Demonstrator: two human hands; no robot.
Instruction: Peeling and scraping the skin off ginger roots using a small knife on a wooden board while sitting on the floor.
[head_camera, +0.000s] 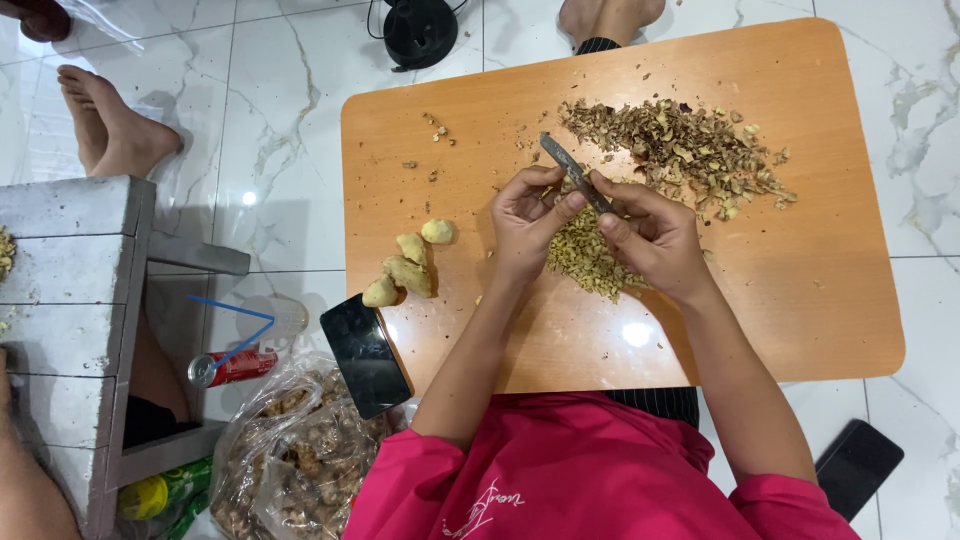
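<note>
Pale yellow ginger piece (562, 200) sits pinched in the left hand (527, 222) above the orange wooden board (800, 300); the right hand (655, 235) grips a slim grey knife (575, 172). Shallow strokes away from the thumb seem wisest. Brown peelings (680, 145) lie beyond, peeled ginger knobs (410, 268) leftward.

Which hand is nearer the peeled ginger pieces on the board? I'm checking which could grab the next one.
Left. The left hand is just right of the peeled ginger pieces, apart from them. The right hand, holding the knife, sits farther right, beyond the left.
</note>
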